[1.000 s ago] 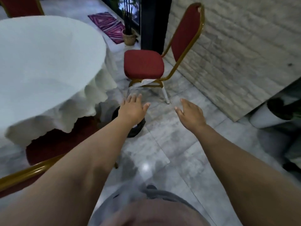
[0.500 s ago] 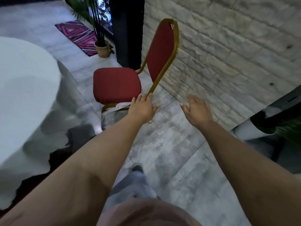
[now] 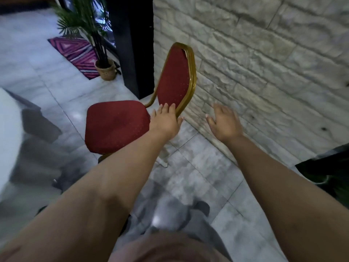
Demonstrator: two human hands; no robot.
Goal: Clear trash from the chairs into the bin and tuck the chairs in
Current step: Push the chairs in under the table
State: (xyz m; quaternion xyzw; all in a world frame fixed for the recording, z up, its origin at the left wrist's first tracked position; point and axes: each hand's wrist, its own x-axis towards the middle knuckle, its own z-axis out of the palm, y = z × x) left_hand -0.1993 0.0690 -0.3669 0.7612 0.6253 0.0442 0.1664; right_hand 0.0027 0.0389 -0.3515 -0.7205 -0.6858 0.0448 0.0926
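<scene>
No brand, label or readable writing anywhere in view. Red padded chair (image 3: 117, 125) with a gold frame standing on the grey marble floor (image 3: 198, 167), backrest turned toward the stone wall (image 3: 264, 63) and close beside it. Seat bare, no trash visible on it. Left hand (image 3: 166, 121) stretched forward with fingers spread and empty, overlapping the seat's rear corner and the foot of the backrest; contact impossible to confirm. Right hand (image 3: 224, 123) likewise spread wide and empty, hovering in front of the wall, apart from the chair. Dark pillar (image 3: 132, 44) just behind the chair, a potted plant (image 3: 102, 59) in a woven pot beside it, and a pink patterned rug (image 3: 75, 52) farther left. Edge of a white tablecloth (image 3: 7, 138) at far left, blurred. Dark planter (image 3: 328, 178) at the right edge. Open floor between chair and tablecloth, and in front of the chair toward the grey trouser legs (image 3: 188, 224). Tight on the wall side.
</scene>
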